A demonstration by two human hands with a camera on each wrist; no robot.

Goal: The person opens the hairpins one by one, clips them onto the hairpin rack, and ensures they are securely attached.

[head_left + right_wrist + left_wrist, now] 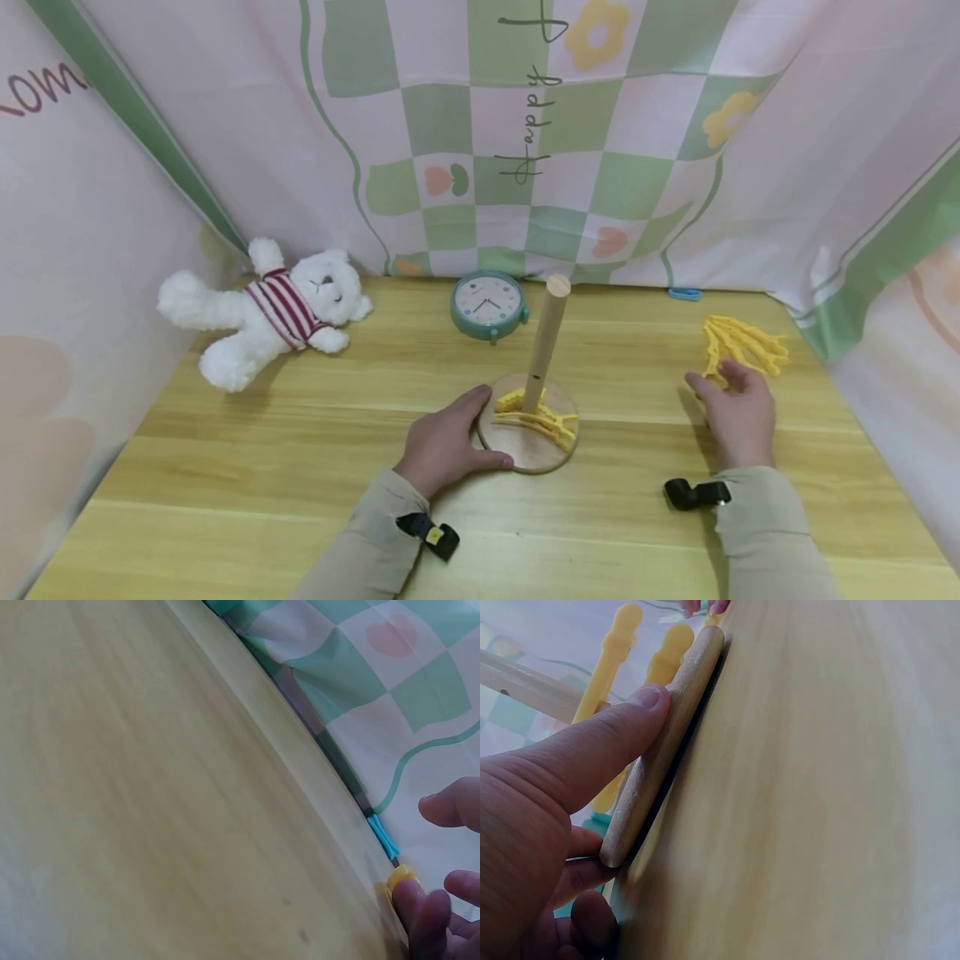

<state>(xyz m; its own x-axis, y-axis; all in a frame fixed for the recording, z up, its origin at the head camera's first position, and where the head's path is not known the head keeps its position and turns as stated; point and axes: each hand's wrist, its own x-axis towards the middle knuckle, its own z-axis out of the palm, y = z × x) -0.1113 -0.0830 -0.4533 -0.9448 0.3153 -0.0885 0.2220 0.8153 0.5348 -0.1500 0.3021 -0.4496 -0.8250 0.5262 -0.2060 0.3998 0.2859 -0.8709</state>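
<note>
My left hand grips the rim of a round wooden base, with a wooden post rising from it. In the left wrist view the thumb lies along the base's edge. Several thin yellow plastic pieces with knobbed ends lie on the base around the post's foot. At the right, my right hand is by a loose pile of similar yellow pieces. Its thumb and fingers are apart; the right wrist view shows a finger beside a yellow end, contact unclear.
A white plush bear in a striped shirt lies at the back left. Behind the post is a green-rimmed alarm clock. A small blue item sits at the table's back edge, before the checkered curtain.
</note>
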